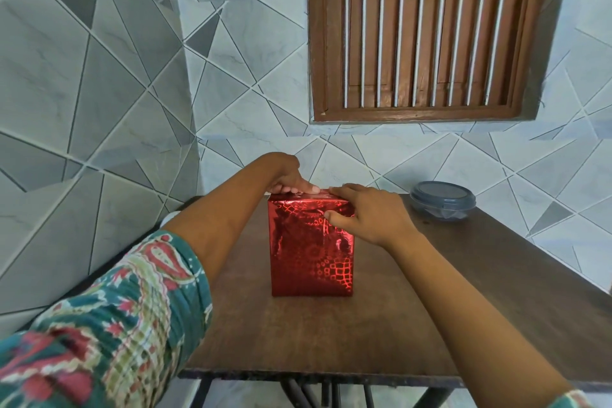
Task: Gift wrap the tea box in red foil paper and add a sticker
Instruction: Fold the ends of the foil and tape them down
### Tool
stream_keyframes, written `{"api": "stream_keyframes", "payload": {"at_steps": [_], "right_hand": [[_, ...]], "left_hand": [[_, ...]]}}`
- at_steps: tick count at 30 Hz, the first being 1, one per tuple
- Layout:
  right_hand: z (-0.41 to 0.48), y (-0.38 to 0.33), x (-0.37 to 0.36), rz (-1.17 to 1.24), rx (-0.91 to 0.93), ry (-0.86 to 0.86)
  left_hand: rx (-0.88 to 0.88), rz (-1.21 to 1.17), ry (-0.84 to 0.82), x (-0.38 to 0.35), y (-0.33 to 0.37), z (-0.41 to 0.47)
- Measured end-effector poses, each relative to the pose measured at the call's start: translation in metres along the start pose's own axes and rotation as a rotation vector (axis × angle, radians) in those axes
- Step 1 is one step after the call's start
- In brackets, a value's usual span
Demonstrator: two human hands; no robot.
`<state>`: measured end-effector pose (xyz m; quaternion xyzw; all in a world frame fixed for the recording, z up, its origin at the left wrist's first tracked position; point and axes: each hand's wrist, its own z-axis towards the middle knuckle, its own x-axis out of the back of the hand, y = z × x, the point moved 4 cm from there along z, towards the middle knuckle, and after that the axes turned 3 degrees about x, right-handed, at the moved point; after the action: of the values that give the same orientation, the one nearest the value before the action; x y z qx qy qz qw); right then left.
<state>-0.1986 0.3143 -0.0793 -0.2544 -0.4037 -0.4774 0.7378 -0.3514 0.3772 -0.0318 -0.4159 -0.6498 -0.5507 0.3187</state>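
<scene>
The right hand (367, 214) clasps the box (311, 258) at its top edge, thumb on the front face. The left hand (286, 182) presses flat fingers on the top. The box stands upright at frame centre on the table (463, 258). The foil (294, 275) covers all visible faces; the top fold is probably unsealed. No sticker is visible.

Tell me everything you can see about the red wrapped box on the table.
The tea box stands upright on the brown table, wrapped in shiny red foil paper patterned with circles and grids, with a vertical seam down its front. The left hand presses fingers on its top far-left edge; the right hand holds its top right corner, thumb on the front. No sticker shows.
</scene>
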Motion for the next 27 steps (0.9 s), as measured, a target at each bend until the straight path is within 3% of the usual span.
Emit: {"api": "stream_keyframes", "payload": {"at_steps": [4,8,11,14,19,27], "right_hand": [[-0.004,0.001,-0.002,0.104,-0.041,-0.019],[-0.008,0.004,-0.004,0.209,-0.11,-0.029],[-0.008,0.003,-0.004,0.206,-0.136,-0.019],[-0.006,-0.002,-0.003,0.169,-0.068,-0.025],[-0.005,0.002,-0.004,0.182,-0.085,-0.036],[-0.007,-0.004,-0.002,0.279,-0.075,0.046]], "left_hand": [[-0.022,-0.121,-0.009,0.009,-0.009,-0.007],[-0.141,-0.264,0.181,0.021,-0.012,-0.005],[-0.217,-0.301,0.181,0.017,-0.009,-0.01],[-0.191,-0.194,0.113,0.003,-0.016,-0.009],[-0.079,-0.397,0.001,-0.005,-0.035,-0.008],[-0.064,-0.604,0.167,0.005,-0.033,-0.005]]}}
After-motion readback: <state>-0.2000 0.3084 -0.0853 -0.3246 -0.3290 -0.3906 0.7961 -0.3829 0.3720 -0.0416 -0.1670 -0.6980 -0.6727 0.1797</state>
